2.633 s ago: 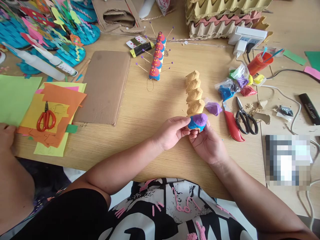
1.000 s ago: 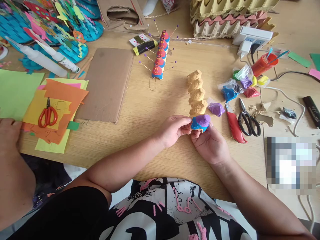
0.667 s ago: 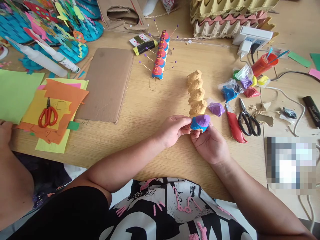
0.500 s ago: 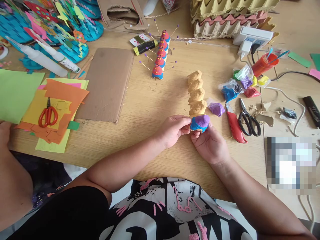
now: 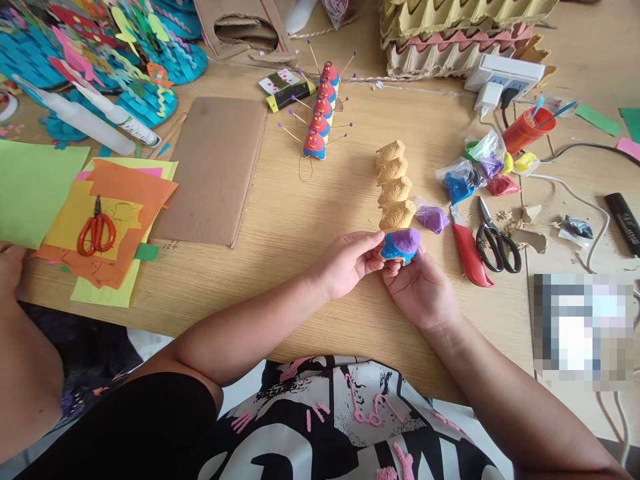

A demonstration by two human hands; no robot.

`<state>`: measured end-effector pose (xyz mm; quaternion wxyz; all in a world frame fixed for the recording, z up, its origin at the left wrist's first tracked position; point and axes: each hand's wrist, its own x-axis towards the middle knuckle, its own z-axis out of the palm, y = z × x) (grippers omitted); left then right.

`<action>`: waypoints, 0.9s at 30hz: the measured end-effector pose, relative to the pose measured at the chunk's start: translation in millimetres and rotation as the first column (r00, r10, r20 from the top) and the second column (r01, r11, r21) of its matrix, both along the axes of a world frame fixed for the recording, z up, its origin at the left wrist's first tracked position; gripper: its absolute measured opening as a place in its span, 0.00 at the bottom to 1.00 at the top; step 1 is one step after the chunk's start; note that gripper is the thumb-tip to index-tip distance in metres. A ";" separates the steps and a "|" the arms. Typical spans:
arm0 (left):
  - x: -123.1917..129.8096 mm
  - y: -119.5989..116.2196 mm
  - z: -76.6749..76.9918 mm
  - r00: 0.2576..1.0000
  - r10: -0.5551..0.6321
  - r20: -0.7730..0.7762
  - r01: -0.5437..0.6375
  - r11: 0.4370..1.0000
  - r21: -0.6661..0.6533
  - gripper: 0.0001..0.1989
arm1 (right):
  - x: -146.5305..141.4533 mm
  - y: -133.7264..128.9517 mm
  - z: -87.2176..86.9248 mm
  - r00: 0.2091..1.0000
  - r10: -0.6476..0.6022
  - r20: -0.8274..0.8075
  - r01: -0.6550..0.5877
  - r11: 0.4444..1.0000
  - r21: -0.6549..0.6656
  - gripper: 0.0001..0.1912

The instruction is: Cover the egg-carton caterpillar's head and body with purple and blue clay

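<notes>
Between my two hands is an egg-carton strip (image 5: 395, 191), a row of tan bumps stretching away from me. Its nearest bump is covered with blue clay (image 5: 395, 253) below and purple clay (image 5: 406, 240) on top. My left hand (image 5: 350, 261) pinches the left side of that bump with thumb and fingers. On the other side, my right hand (image 5: 423, 288) grips its right and lower edge, fingertips partly hidden beneath. A bag of purple clay (image 5: 433, 219) lies just right of the strip. Farther back stands a finished red-and-blue caterpillar (image 5: 320, 113) with purple-tipped sticks.
Right of my hands lie a red-handled cutter (image 5: 471, 250), black scissors (image 5: 495, 243) and bagged clay (image 5: 457, 185). Cardboard (image 5: 215, 167), coloured paper (image 5: 55, 193) and red scissors (image 5: 97, 230) are at left. Egg trays (image 5: 460, 40) stand behind. Another person's arm (image 5: 27, 353) rests at far left.
The clay-covered bump and the strip have shifted very slightly to the right in view. Both hands keep the same hold.
</notes>
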<state>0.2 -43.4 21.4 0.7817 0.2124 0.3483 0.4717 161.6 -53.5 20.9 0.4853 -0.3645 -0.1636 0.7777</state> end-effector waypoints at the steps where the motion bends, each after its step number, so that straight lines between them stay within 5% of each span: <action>1: 0.5 -0.5 -0.9 1.000 -0.013 -0.001 0.013 1.000 0.000 0.15 | -0.2 -0.2 -0.2 1.000 0.003 0.004 -0.003 1.000 0.006 0.07; 11: 1.9 0.0 -7.9 0.993 -0.051 0.103 0.053 0.998 -0.018 0.14 | -1.7 -1.1 1.5 1.000 0.010 -0.028 -0.010 1.000 -0.001 0.07; 18: 3.5 3.1 -7.4 0.973 0.010 0.232 0.039 0.978 -0.206 0.14 | -2.3 -0.5 0.9 1.000 -0.008 -0.030 0.007 1.000 -0.028 0.08; 27: 4.1 2.0 -4.0 0.984 0.015 0.180 0.013 0.987 -0.158 0.12 | -3.7 -3.7 -5.7 1.000 0.023 0.017 -0.025 0.997 0.075 0.13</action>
